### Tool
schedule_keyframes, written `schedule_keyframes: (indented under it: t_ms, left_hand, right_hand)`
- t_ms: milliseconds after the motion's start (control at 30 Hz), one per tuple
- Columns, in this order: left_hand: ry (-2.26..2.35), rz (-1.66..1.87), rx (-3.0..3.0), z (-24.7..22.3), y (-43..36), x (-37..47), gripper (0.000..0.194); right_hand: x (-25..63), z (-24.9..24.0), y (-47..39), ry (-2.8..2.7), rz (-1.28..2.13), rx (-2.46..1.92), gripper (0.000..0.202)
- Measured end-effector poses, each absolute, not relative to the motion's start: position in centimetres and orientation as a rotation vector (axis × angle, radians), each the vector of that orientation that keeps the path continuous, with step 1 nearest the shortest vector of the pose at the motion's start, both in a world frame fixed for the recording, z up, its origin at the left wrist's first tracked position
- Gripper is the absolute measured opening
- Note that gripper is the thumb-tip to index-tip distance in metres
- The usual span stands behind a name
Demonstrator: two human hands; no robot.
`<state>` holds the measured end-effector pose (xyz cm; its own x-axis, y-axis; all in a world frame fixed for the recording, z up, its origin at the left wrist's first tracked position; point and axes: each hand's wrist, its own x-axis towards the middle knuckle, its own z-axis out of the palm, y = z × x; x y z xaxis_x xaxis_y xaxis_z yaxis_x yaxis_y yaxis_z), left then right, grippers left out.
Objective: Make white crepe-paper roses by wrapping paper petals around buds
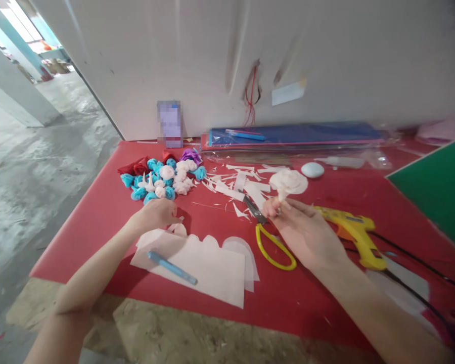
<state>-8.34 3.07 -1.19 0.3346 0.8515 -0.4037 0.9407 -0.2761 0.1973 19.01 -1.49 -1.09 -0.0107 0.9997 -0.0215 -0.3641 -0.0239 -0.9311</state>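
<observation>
The right hand (301,227) pinches a white flower (289,181) by its base, over the right part of the table (83,247); the left hand (155,217) is curled just above white paper petals (179,230), and I cannot tell whether its fingers grip one; directly beyond it lies a heap of blue, white, red and purple flowers (167,173); yellow-handled scissors (263,220) lie just beside the right hand, partly behind it, their blades among white offcuts (256,192); a yellow glue gun (358,235) lies to the right of that hand, its dark cord running off to the right; nearer, a blue pen (172,268) rests on a scallop-edged white sheet (212,268); a white egg-shaped object (313,170) sits near the flower; clear-wrapped blue sheets (307,134) line the back; the table is red, backed by a pale panel (197,60) with red cords (253,96); a green board (436,187) stands at right; grey floor (87,108) and a pillar (15,81) show at left.
</observation>
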Motion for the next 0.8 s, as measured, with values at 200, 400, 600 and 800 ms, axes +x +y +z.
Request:
schedule_keyframes:
  t_ms: [200,400,600,800]
  left_hand:
    - [1.496,-0.336,2.067,-2.6,3.7,-8.7,0.026]
    - [1.44,-0.155,2.001,-2.7,3.8,-9.6,0.019]
    - [1.412,0.182,1.883,-0.5,2.7,-11.0,0.015]
    - [1.328,0.487,1.656,0.9,0.2,-11.5,0.01]
  right_hand:
    - [19.0,-1.2,-1.6,-0.913,1.405,-0.95,0.012]
    - [19.0,-1.3,-1.5,-0.895,1.431,-0.941,0.013]
    - [19.3,-1.5,-1.4,-0.897,1.457,-0.934,0.01]
    - [18.5,-1.5,-1.9,-0.982,1.59,-0.927,0.01]
